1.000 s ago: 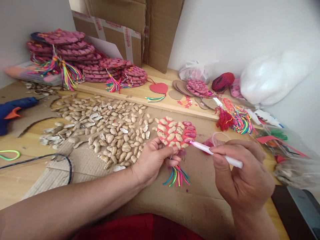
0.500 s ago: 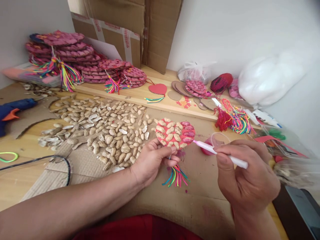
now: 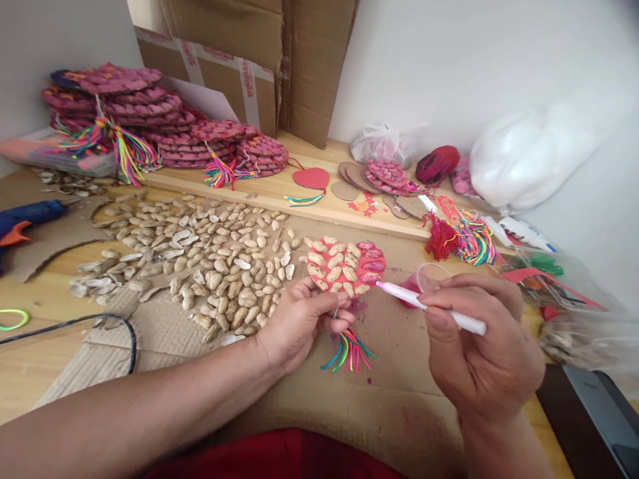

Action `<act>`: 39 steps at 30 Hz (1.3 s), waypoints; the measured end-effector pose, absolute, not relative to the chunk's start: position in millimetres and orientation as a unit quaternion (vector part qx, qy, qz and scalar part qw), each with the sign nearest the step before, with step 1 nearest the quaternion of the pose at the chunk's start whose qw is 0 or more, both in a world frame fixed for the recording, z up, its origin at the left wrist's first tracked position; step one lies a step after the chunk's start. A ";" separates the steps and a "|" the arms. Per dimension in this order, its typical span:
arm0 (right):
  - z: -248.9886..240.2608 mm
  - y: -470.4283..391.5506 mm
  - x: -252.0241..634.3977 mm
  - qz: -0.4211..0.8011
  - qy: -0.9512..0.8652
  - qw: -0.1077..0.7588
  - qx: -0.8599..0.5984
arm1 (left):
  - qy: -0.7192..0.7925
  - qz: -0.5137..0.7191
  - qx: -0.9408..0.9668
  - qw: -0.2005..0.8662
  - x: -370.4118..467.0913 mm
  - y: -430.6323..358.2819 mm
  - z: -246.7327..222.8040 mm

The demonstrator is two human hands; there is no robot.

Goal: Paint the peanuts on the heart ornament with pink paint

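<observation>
- The card (image 3: 360,271) is in the left hand (image 3: 299,319), at about one o'clock from that hand; the left grip is clamped on its lower edge, thumb on top
- The right grip is closed around the pen (image 3: 424,299), thumb against barrel, at about four o'clock from the card; the pen's tip is at the card's lower right edge, whether touching cannot be told
- The card looks light and fairly stiff; the peanuts (image 3: 351,261) on its face look brittle and might crack or come loose if squeezed, so the bare rim near six or seven o'clock is the safest hold
- The pen looks light, smooth and rigid, best pinched mid-barrel
- The tassel (image 3: 352,349), soft and limp, lies at six o'clock from the card
- The loose peanuts (image 3: 247,296) lie at eight to ten o'clock, the cup (image 3: 409,303) near four o'clock
</observation>
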State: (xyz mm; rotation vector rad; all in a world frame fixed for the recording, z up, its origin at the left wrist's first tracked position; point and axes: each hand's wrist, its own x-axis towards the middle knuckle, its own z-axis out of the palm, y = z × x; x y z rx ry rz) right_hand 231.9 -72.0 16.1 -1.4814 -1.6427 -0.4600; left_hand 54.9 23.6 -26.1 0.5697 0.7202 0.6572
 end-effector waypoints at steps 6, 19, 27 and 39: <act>16.1 -71.3 232.7 -0.195 -0.645 0.430 -0.600 | 0.341 0.309 0.266 0.847 54.4 23.8 -26.4; 14.1 -71.5 233.3 -0.175 -0.647 0.447 -0.593 | 0.335 0.312 0.263 0.849 54.3 23.1 -28.4; 14.0 -72.4 236.6 -0.190 -0.641 0.435 -0.603 | 0.332 0.314 0.270 0.848 53.7 23.4 -26.1; 14.8 -73.5 232.5 -0.190 -0.648 0.430 -0.600 | 0.337 0.336 0.330 0.815 55.3 17.3 -35.0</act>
